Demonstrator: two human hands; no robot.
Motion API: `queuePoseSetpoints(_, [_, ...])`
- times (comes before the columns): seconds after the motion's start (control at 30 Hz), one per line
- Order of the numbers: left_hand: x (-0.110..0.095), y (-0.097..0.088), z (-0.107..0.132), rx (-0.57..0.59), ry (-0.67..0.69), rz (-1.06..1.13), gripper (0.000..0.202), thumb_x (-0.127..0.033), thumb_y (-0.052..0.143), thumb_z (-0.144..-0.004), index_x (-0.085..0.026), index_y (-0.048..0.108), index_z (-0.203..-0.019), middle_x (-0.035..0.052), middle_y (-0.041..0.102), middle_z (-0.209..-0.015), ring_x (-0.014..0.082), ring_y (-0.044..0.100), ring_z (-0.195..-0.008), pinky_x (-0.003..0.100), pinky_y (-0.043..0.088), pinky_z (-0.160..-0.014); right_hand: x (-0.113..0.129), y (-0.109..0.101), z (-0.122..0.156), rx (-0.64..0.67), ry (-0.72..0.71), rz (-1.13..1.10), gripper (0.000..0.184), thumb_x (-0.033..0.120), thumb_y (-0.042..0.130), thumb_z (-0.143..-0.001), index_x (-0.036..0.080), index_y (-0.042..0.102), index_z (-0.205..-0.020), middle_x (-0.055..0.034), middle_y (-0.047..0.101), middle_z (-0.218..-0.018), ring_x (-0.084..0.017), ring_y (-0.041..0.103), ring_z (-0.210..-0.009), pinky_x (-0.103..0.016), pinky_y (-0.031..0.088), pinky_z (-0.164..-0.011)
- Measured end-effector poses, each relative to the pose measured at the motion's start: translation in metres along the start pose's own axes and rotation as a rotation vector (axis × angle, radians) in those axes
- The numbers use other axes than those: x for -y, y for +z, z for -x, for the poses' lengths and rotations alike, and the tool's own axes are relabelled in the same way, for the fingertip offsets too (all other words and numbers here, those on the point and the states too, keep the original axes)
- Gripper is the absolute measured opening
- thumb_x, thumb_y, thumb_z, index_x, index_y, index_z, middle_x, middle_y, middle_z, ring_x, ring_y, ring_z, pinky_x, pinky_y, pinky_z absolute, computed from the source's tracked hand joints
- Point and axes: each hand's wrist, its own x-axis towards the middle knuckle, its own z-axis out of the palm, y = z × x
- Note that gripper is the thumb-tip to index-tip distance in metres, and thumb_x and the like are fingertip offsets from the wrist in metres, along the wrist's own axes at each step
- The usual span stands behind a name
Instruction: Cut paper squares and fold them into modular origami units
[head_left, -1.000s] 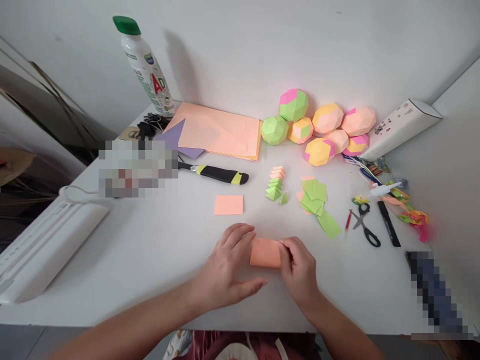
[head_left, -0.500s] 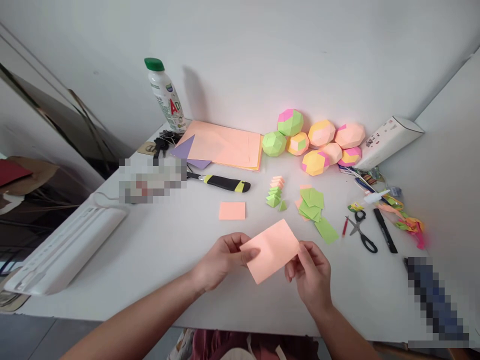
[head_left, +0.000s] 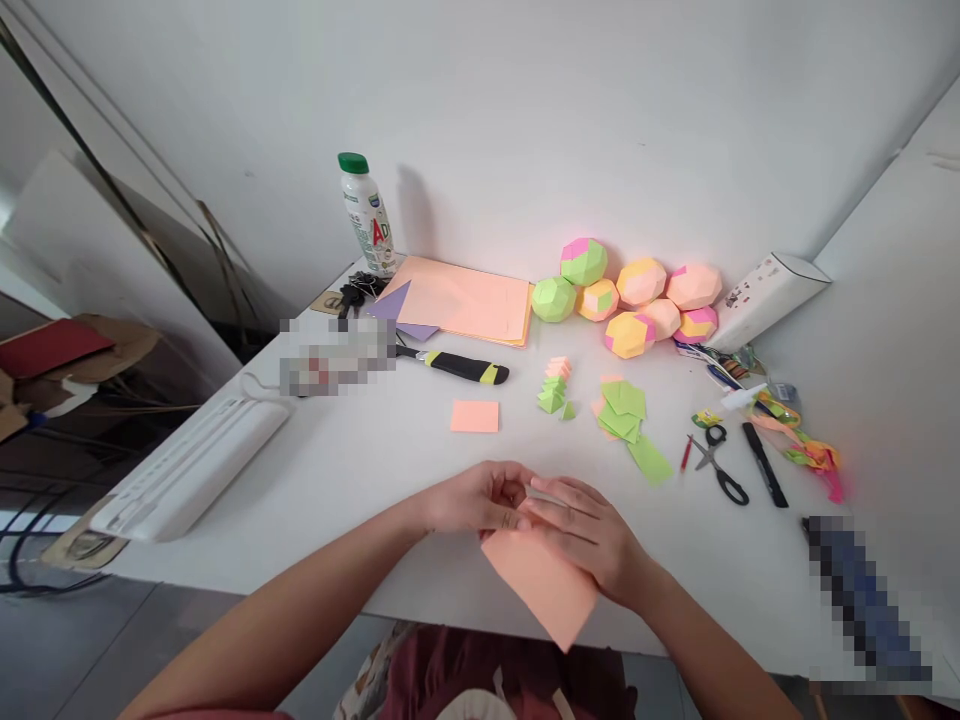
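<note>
A peach sheet of paper (head_left: 547, 585) is held between both hands above the front of the table. My left hand (head_left: 487, 500) pinches its upper left part, thumb on top. My right hand (head_left: 592, 535) lies over its upper right edge with fingers together, touching the sheet and meeting the left fingertips; its thumb is hidden. Beyond the hands lies a small peach paper rectangle (head_left: 475, 417). Small folded green and peach pieces (head_left: 553, 388) stand in a row, beside a pile of green and peach paper slips (head_left: 622, 412).
Paper balls (head_left: 641, 282) cluster by the wall, left of a white box (head_left: 772, 300). A bottle (head_left: 367, 215), peach sheets (head_left: 465, 295) and a utility knife (head_left: 461, 367) are at the back. Scissors (head_left: 720, 465) and a black marker (head_left: 765, 465) lie right; a white device (head_left: 195, 465) sits left.
The peach sheet has turned and come down nearer to my body. My right hand has moved from its right corner to its upper edge, close against my left hand. The view has shifted.
</note>
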Motion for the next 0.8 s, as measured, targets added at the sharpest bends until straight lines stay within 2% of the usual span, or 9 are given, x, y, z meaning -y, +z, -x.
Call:
queuePoseSetpoints(0.07, [0.003, -0.001, -0.005, -0.199, 0.098, -0.273, 0.033, -0.023, 0.058, -0.079, -0.016, 0.054, -0.111, 0.0005, 0.060, -0.074, 0.0122, 0.055, -0.062, 0.026, 0.046, -0.057, -0.006, 0.009, 0.003, -0.001, 0.002, 0.106, 0.029, 0.004, 0.040, -0.089, 0.016, 0.061, -0.105, -0.0100, 0.069, -0.103, -0.022, 0.053, -0.116, -0.043, 0.049, -0.091])
queuePoseSetpoints(0.13, [0.006, -0.001, -0.006, -0.321, 0.251, -0.638, 0.022, -0.017, 0.051, -0.082, -0.016, 0.059, -0.102, 0.0062, 0.061, -0.089, 0.0156, 0.056, -0.074, 0.031, 0.048, -0.067, -0.011, 0.019, 0.009, 0.007, 0.013, 0.170, 0.029, 0.004, 0.038, -0.089, 0.014, 0.062, -0.103, -0.0115, 0.069, -0.102, -0.023, 0.055, -0.112, -0.044, 0.052, -0.088])
queuePoseSetpoints(0.17, [0.008, 0.001, -0.004, -0.322, 0.335, -0.809, 0.017, -0.014, 0.049, -0.083, -0.015, 0.062, -0.093, 0.0084, 0.060, -0.093, 0.0179, 0.056, -0.081, 0.033, 0.047, -0.072, -0.013, 0.023, 0.012, 0.007, 0.017, 0.190, 0.030, 0.003, 0.037, -0.089, 0.013, 0.062, -0.103, -0.0123, 0.069, -0.102, -0.023, 0.057, -0.111, -0.043, 0.052, -0.086])
queuePoseSetpoints(0.23, [0.012, 0.007, 0.003, -0.222, 0.447, -1.057, 0.024, -0.008, 0.041, -0.086, -0.015, 0.062, -0.077, 0.0088, 0.061, -0.088, 0.0187, 0.055, -0.083, 0.032, 0.047, -0.074, -0.015, 0.029, 0.017, 0.011, 0.034, 0.224, 0.030, 0.004, 0.037, -0.090, 0.012, 0.062, -0.104, -0.0132, 0.069, -0.102, -0.024, 0.058, -0.109, -0.043, 0.053, -0.085])
queuePoseSetpoints(0.27, [0.015, 0.011, 0.007, -0.195, 0.476, -1.175, 0.028, -0.004, 0.039, -0.086, -0.014, 0.060, -0.071, 0.0088, 0.060, -0.083, 0.0193, 0.054, -0.082, 0.033, 0.046, -0.073, -0.015, 0.030, 0.018, 0.018, 0.041, 0.232, 0.030, 0.004, 0.037, -0.090, 0.011, 0.062, -0.104, -0.0137, 0.069, -0.102, -0.025, 0.058, -0.109, -0.043, 0.053, -0.086])
queuePoseSetpoints(0.33, [0.018, 0.022, 0.014, -0.188, 0.444, -1.357, 0.027, -0.003, 0.039, -0.086, -0.014, 0.058, -0.069, 0.0089, 0.058, -0.079, 0.0212, 0.052, -0.081, 0.034, 0.045, -0.070, -0.013, 0.029, 0.018, 0.047, 0.057, 0.227, 0.029, 0.004, 0.038, -0.090, 0.008, 0.062, -0.105, -0.0149, 0.068, -0.102, -0.026, 0.058, -0.108, -0.042, 0.053, -0.087])
queuePoseSetpoints(0.5, [0.018, 0.043, 0.022, -0.158, 0.363, -1.593, 0.021, 0.002, 0.044, -0.081, -0.010, 0.061, -0.079, 0.0124, 0.059, -0.083, 0.0258, 0.052, -0.083, 0.037, 0.045, -0.070, -0.007, 0.021, 0.022, 0.108, 0.088, 0.155, 0.029, 0.006, 0.038, -0.090, 0.011, 0.061, -0.106, -0.0137, 0.066, -0.107, -0.025, 0.054, -0.110, -0.044, 0.050, -0.089])
queuePoseSetpoints(0.67, [0.022, 0.047, 0.022, -0.222, 0.295, -1.535, 0.021, -0.001, 0.043, -0.084, -0.011, 0.058, -0.095, 0.0141, 0.059, -0.102, 0.0256, 0.052, -0.098, 0.038, 0.043, -0.080, -0.001, 0.011, 0.034, 0.163, 0.090, 0.070, 0.025, 0.005, 0.044, -0.089, 0.015, 0.063, -0.101, -0.0106, 0.066, -0.107, -0.023, 0.054, -0.110, -0.043, 0.050, -0.090])
queuePoseSetpoints(0.8, [0.028, 0.045, 0.024, -0.230, 0.294, -1.535, 0.019, -0.007, 0.045, -0.086, -0.011, 0.056, -0.101, 0.0154, 0.057, -0.109, 0.0263, 0.051, -0.103, 0.039, 0.043, -0.082, 0.005, 0.003, 0.040, 0.132, 0.119, -0.042, 0.022, 0.005, 0.047, -0.087, 0.016, 0.063, -0.098, -0.0095, 0.069, -0.098, -0.022, 0.058, -0.106, -0.039, 0.052, -0.087])
